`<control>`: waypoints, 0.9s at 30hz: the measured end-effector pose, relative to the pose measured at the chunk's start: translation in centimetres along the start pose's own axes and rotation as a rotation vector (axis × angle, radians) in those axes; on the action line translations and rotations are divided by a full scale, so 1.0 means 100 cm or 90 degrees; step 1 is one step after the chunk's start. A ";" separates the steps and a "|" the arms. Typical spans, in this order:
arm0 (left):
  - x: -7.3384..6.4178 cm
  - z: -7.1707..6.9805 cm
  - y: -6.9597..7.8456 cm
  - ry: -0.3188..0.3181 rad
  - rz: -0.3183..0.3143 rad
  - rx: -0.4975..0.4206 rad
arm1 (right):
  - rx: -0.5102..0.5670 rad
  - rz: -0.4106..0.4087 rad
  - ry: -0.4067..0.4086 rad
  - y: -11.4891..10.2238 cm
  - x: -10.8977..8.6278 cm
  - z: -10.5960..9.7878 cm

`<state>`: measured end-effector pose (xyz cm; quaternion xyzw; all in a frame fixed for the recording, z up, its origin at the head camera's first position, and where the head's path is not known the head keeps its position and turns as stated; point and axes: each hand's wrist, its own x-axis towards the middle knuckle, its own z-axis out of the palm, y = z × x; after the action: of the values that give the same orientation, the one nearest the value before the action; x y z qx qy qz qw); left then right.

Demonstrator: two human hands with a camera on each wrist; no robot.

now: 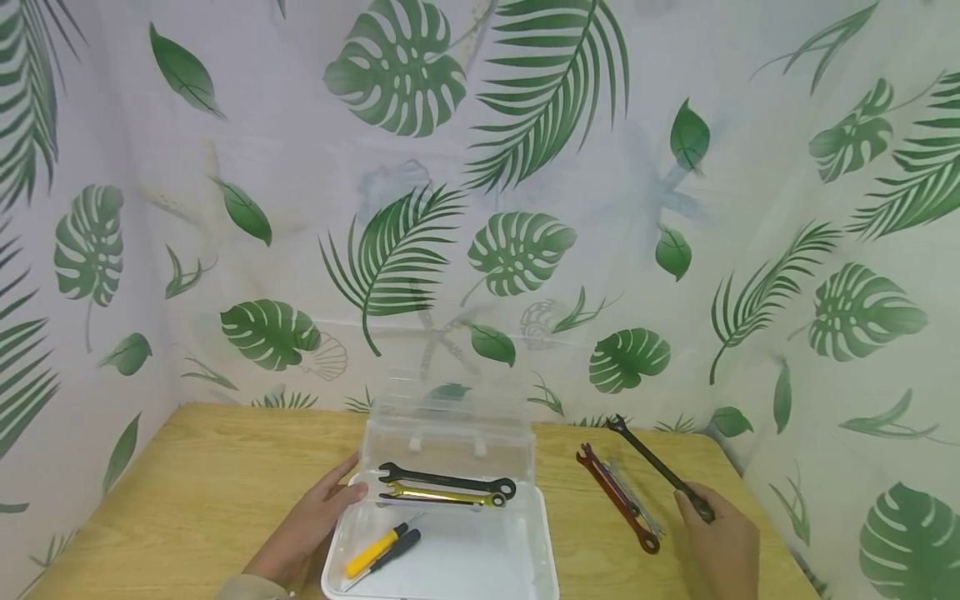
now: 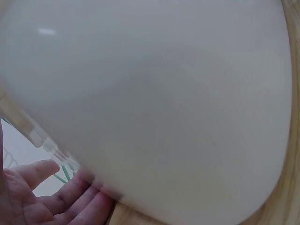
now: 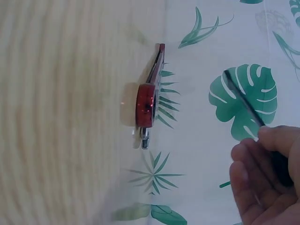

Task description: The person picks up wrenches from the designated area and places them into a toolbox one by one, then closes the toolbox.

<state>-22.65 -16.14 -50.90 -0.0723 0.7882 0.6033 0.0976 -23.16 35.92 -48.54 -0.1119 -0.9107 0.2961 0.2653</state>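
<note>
My right hand point(image 1: 722, 533) holds a dark combination wrench point(image 1: 652, 454) by its lower end, open end pointing up and away, above the table's right side. In the right wrist view the dark wrench point(image 3: 248, 107) sticks out past the thumb. My left hand point(image 1: 311, 525) touches the left edge of a white plastic box point(image 1: 549, 558) with a raised clear lid point(image 1: 450, 442). In the left wrist view, the fingers point(image 2: 75, 199) lie against its outer wall. Inside are a black wrench point(image 1: 450, 481), a gold wrench point(image 1: 442, 493), a yellow-handled screwdriver point(image 1: 375, 554) and a black-handled screwdriver point(image 1: 397, 548).
Right of the box, a red wrench point(image 1: 618, 504), a purple wrench point(image 1: 592, 458) and a silver wrench point(image 1: 652, 525) lie close together on the wooden table point(image 1: 225, 467). A leaf-patterned sheet point(image 1: 450, 183) hangs behind the table and along its sides.
</note>
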 end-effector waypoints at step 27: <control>0.000 0.001 0.000 -0.001 0.007 0.000 | 0.185 -0.257 0.042 -0.043 -0.012 -0.004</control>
<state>-22.68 -16.05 -50.96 -0.0677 0.7885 0.6039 0.0947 -22.18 32.21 -46.16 0.1023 -0.8533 0.3611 0.3620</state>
